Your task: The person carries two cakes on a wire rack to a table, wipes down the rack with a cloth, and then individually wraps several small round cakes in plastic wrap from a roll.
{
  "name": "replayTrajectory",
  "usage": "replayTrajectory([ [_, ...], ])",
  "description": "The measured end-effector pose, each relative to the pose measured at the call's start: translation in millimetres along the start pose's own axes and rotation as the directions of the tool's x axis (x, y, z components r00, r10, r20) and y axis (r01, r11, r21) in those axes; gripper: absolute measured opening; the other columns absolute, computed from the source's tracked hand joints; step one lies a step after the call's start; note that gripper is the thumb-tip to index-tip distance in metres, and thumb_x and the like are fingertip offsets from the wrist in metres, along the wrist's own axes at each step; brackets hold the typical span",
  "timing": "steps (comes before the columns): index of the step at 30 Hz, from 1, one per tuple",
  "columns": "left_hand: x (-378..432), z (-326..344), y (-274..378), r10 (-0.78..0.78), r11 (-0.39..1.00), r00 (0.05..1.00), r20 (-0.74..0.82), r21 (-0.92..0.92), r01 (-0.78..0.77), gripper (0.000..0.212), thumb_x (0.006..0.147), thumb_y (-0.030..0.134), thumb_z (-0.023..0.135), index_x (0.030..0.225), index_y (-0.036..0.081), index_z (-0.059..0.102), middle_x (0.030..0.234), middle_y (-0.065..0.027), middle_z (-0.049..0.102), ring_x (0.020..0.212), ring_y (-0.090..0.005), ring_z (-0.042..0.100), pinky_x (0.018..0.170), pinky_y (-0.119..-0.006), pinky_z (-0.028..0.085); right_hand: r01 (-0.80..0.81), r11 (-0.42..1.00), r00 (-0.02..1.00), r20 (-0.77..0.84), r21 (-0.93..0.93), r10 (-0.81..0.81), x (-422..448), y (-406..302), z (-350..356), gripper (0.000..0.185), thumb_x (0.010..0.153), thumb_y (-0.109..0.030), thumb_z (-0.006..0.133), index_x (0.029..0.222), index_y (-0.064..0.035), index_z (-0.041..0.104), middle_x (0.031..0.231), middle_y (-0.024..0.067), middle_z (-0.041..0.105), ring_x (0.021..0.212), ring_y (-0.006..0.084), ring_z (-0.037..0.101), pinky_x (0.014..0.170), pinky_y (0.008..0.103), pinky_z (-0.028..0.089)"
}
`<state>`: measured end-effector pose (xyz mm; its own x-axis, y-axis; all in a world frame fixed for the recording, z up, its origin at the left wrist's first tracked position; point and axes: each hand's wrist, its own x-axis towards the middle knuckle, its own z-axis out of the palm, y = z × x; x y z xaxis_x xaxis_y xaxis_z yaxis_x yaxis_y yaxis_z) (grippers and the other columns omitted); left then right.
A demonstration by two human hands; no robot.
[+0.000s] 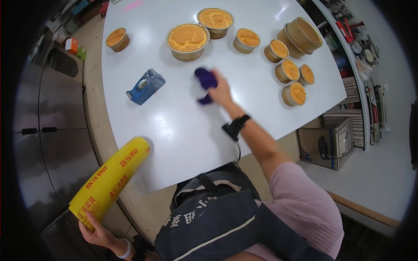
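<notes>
My left hand (96,233) grips the lower end of a yellow roll of cling wrap (111,182), which is tilted, its far end over the near left edge of the white table (183,137). Over the middle of the table, my right hand (220,88) holds a dark purple cloth (206,80), somewhat blurred. Left of the cloth lies a blue tape dispenser (146,87). Beyond my right hand stand two large round tins of baked cake (188,40), (215,21), close together, and a smaller cake tin (247,39) to their right.
Several small cake tins (290,70) stand at the right, beside stacked larger tins (300,37). Another small cake (117,39) is at the far left. Steel cabinets (62,111) line the left side. A shelf unit (356,81) with tools and an open-fronted box (326,143) are at the right.
</notes>
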<state>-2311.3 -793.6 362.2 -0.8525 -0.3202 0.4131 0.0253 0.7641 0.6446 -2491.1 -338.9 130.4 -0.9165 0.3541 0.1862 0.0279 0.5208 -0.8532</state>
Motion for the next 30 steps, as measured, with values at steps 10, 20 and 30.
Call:
replayTrajectory([
  [10,-17,-3,-1,-0.077,0.997,0.996,-0.05,-0.017,0.076,0.021,0.091,0.012,0.054,0.096,-0.008,0.058,0.087,-0.0097,0.063,0.074,-0.0099,0.057,0.067,-0.021,0.046,0.236,0.91,0.97,0.139,-0.341,-0.199,10,-15,63,0.037,0.058,-0.008,0.063,0.095,-0.0148,0.064,0.094,0.0065,0.062,0.089,0.0292,0.057,0.074,0.0422,0.045],
  [20,29,22,55,-0.03,0.986,0.999,0.036,-0.163,0.035,0.018,0.09,0.007,0.054,0.087,-0.01,0.058,0.082,-0.0111,0.063,0.068,-0.0105,0.056,0.062,-0.021,0.045,0.286,0.952,0.906,0.293,0.112,-0.307,-115,-33,26,0.044,0.055,0.0,0.062,0.097,-0.0137,0.062,0.106,0.0006,0.062,0.095,0.0253,0.055,0.082,0.0373,0.042],
  [30,80,85,119,0.216,0.868,0.974,0.07,-0.471,-0.158,0.023,0.087,0.01,0.059,0.099,-0.01,0.059,0.092,-0.0114,0.062,0.079,-0.0124,0.058,0.073,-0.023,0.045,-0.014,0.883,0.996,0.075,-0.47,0.056,-119,21,-63,0.067,0.057,-0.021,0.064,0.122,-0.0143,0.049,0.13,0.0065,0.041,0.111,0.0323,0.042,0.086,0.0472,0.038],
])
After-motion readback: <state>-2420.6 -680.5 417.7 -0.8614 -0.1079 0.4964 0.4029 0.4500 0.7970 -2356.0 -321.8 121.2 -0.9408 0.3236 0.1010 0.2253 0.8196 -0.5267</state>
